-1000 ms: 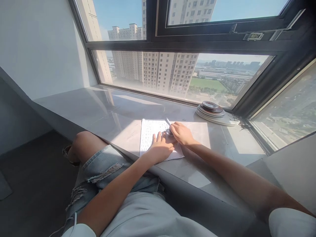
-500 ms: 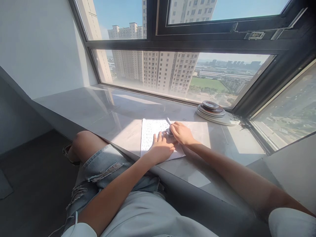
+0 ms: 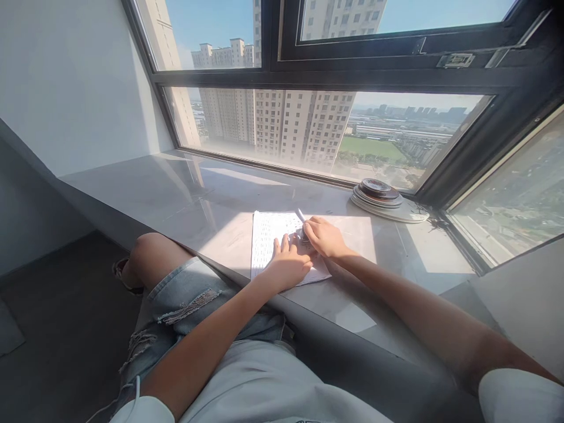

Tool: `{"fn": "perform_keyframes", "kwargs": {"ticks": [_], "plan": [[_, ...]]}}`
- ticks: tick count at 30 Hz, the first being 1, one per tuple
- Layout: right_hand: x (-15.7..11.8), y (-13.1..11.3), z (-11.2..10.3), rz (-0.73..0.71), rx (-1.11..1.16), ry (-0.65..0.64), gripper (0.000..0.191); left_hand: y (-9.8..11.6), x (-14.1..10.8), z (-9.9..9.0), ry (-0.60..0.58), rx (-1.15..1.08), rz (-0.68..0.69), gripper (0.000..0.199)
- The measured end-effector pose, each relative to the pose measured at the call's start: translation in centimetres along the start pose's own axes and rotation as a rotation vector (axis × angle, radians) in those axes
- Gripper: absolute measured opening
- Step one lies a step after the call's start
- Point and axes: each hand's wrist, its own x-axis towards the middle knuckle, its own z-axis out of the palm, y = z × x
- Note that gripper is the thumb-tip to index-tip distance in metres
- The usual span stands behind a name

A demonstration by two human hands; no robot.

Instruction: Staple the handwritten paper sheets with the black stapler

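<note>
A sheet of paper or thin notebook [image 3: 263,241] with rows of dark handwriting lies on the sunlit window sill. My left hand [image 3: 288,264] rests flat on its lower part, fingers spread. At its upper right, my right hand [image 3: 324,236] is closed around a pen [image 3: 301,215], whose pale end sticks up past the fingers. The pen's tip and the spot where it meets the paper are hidden by my fingers and their shadow.
The stone sill [image 3: 176,200] runs along a dark-framed window [image 3: 308,80]. A stack of plates [image 3: 379,197] stands at the back right corner, with some dark wiry bits [image 3: 436,220] beside it. My bent knee [image 3: 154,258] is below the sill's front edge.
Both hands, the paper and the pen look almost the same as before. Only a very slight shift of the whole view shows.
</note>
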Motion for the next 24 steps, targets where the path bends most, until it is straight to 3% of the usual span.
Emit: {"fn": "perform_keyframes", "kwargs": {"ticks": [17,24], "plan": [[0.0,-1.3,-0.9,0.0,-0.186,-0.097,0.047,0.0,0.0,-0.2,-0.012,-0.019,-0.008,0.038],[0.2,-1.4,-0.2,-0.052,-0.285,-0.123,0.042,0.3,-0.1,-0.8,-0.042,-0.017,-0.01,0.038]]}}
